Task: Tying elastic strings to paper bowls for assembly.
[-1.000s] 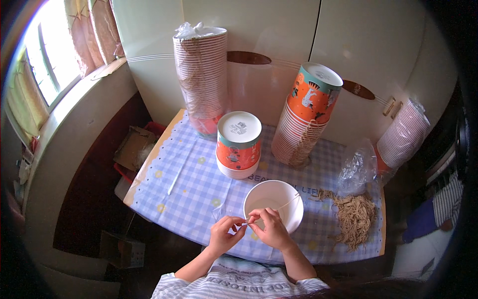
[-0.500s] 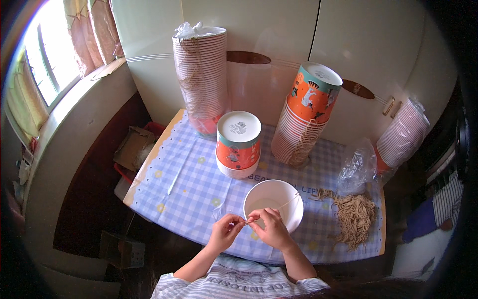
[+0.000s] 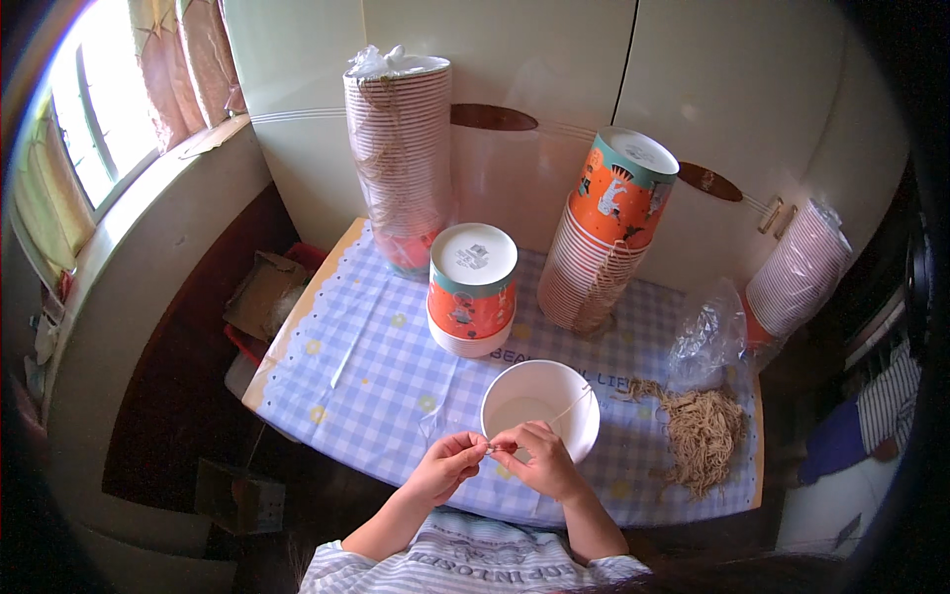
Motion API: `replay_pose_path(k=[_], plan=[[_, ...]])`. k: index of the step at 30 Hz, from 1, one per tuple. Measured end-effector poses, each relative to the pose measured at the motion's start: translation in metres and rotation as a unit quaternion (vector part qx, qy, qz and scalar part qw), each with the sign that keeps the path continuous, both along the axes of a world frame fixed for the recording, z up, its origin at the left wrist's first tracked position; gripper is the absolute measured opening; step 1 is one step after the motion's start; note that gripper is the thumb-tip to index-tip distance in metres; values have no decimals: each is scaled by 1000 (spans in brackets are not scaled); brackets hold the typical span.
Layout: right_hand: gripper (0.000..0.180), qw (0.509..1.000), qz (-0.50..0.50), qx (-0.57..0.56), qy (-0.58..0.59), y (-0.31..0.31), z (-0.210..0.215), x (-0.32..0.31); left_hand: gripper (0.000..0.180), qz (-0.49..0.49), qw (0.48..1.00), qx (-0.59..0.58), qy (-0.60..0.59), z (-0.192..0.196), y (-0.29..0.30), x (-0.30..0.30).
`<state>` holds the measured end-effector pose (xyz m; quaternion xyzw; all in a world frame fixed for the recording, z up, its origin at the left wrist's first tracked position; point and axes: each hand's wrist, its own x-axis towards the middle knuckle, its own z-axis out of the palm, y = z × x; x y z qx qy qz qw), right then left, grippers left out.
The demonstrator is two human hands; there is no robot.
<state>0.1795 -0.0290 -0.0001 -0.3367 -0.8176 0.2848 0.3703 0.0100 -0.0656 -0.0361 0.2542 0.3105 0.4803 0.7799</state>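
Both my hands meet at the near left rim of a white paper bucket (image 3: 524, 396), whose open mouth faces up. My left hand (image 3: 450, 465) pinches thumb against finger on the end of a thin beige string (image 3: 571, 406). Pressed close against it, my right hand (image 3: 539, 459) pinches the same string and hangs partly over the bucket's mouth. From the right hand the string runs across the opening to the bucket's right rim. The exact hold at the fingertips is too small to make out.
A short upside-down stack of orange buckets (image 3: 472, 307) stands behind. Taller stacks (image 3: 396, 148) (image 3: 594, 257) rise at the back, and a wrapped stack (image 3: 802, 267) leans at the right. A heap of beige strings (image 3: 705, 441) lies right, near a clear plastic bag (image 3: 705, 337). Checked cloth (image 3: 366, 396) covers the table.
My fingertips have shifted slightly at the pinch, and the left fingers have curled in more. The bucket stays in place on the table; the whole view has moved a little.
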Motion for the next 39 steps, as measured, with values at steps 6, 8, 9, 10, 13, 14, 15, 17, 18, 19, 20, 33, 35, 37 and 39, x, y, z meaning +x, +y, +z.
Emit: replay_pose_path(k=[6, 8, 9, 10, 13, 14, 15, 17, 18, 19, 20, 33, 35, 37, 39], plan=[[14, 1000, -9, 7, 5, 1, -1, 0, 10, 5, 1000, 0, 16, -2, 1, 1], [12, 1000, -7, 11, 12, 1, -1, -1, 11, 15, 1000, 2, 25, 0, 1, 3], [11, 1000, -5, 15, 18, 1, -2, -1, 11, 14, 1000, 2, 25, -1, 1, 2], [11, 1000, -5, 15, 18, 1, -2, -1, 10, 12, 1000, 6, 20, -3, 1, 2], [10, 1000, 0, 21, 19, 2, -2, -1, 9, 20, 999, 0, 36, 3, 0, 3], [9, 1000, -16, 5, 16, 0, 0, -1, 10, 30, 998, -12, 56, 5, 0, 3], [9, 999, -31, -11, 13, 0, 0, -2, 10, 30, 998, -12, 56, 4, 0, 2], [8, 999, -32, -14, 14, 0, 1, -1, 13, 37, 991, 18, 124, -3, 0, -1], [8, 999, -32, -18, 14, 0, 2, 0, 13, 35, 992, 19, 123, -6, 1, 0], [8, 999, -32, -17, 15, 0, 0, -1, 13, 63, 970, 119, 200, -11, 1, 2], [8, 999, -26, -26, 24, 1, -3, -1, 13, 89, 933, 217, 274, -13, 1, 3], [7, 995, -25, -87, 32, -1, -2, -2, 9, 107, 950, 211, 202, -14, 4, 3], [7, 996, -25, -87, 28, 0, -1, -2, 8, 107, 960, 209, 152, -8, 5, 3], [7, 996, -25, -86, 25, -1, -1, -2, 8, 108, 963, 200, 143, -10, 5, 1], [7, 995, -28, -98, 22, -1, 0, -2, 7, 108, 966, 190, 134, -9, 4, 0]])
